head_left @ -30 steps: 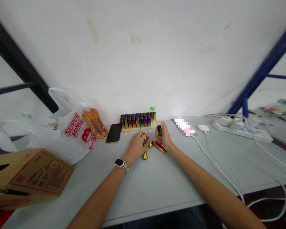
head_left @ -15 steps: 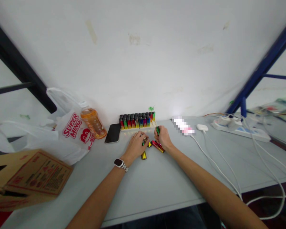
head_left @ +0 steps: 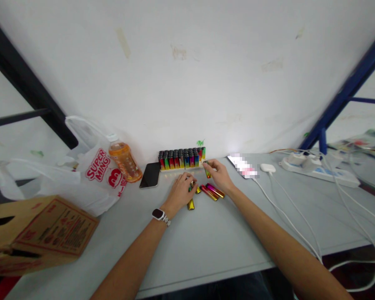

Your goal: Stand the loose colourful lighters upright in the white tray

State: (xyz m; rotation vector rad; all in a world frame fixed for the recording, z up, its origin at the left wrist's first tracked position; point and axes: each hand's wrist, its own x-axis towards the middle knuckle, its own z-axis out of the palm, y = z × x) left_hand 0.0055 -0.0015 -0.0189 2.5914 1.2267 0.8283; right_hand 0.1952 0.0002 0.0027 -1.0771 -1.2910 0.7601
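Note:
My right hand (head_left: 218, 173) pinches a shiny green-to-red lighter (head_left: 208, 171) between thumb and fingers, held near upright by the right end of the rack. My left hand (head_left: 180, 191), with a watch on its wrist, curls over gold and green lighters, its fingertips closed around one (head_left: 192, 183) that is partly hidden. A gold lighter (head_left: 191, 204) lies just below those fingers. Between the hands two red and pink-to-gold lighters (head_left: 213, 191) lie side by side. Behind, a pale rack (head_left: 181, 168) bears rows of upright rainbow lighters (head_left: 181, 159) with black tops.
A dark phone (head_left: 150, 175) lies left of the rack, beside an orange drink bottle (head_left: 125, 161), a white plastic bag (head_left: 93, 183) and a cardboard box (head_left: 50, 233). To the right are a lit phone (head_left: 242, 166), a white charging case (head_left: 268, 168), cables and a power strip (head_left: 325, 173).
My right hand has shifted slightly right and its fingers have opened out somewhat, showing more of the lighter, which now points downward. My left hand stays over its lighters. The view has shifted slightly.

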